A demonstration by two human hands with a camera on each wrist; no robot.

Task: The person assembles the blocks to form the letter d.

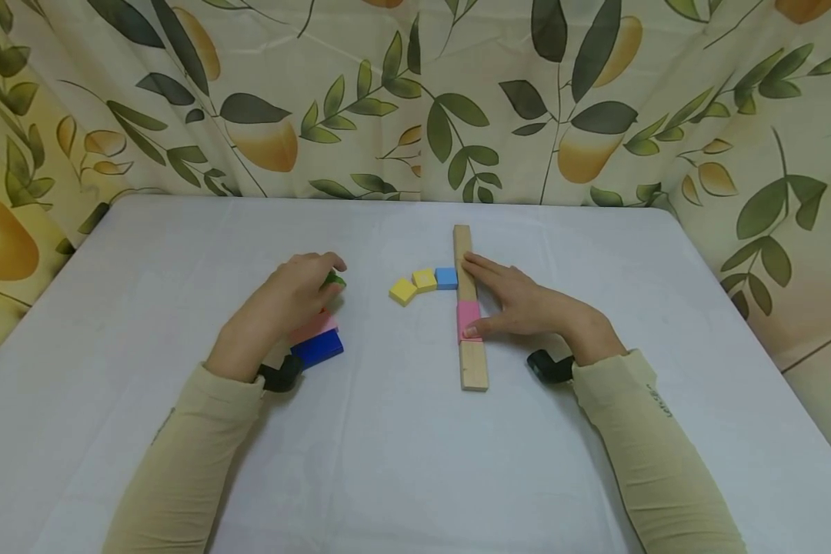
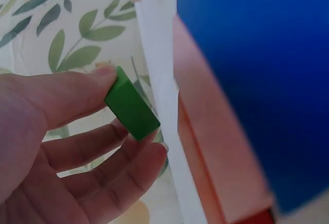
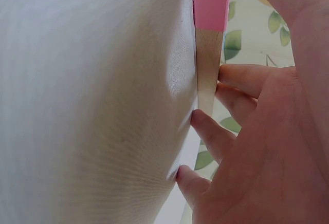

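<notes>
Between its thumb and fingers, my left hand (image 1: pixel 294 288) pinches a small green block (image 2: pixel 132 105). Beneath that hand a dark blue block (image 1: pixel 318 350) and a light pink block (image 1: pixel 316 327) lie side by side, with a bit of red showing near them in the left wrist view. My right hand (image 1: pixel 529 304) rests at the right side of a straight line of blocks, its fingers extended. That line has a long plain wooden block (image 1: pixel 462 245) at the far end, a pink block (image 1: pixel 468 314) at the thumb, and another plain wooden block (image 1: pixel 474 365) at the near end.
A small light blue block (image 1: pixel 446 278) sits against the left side of the line. Two yellow blocks (image 1: pixel 425 280) continue leftward from it in a slight curve. All lie on a white-covered table (image 1: pixel 402 446), with a leaf-and-fruit patterned cloth (image 1: pixel 360 146) behind it.
</notes>
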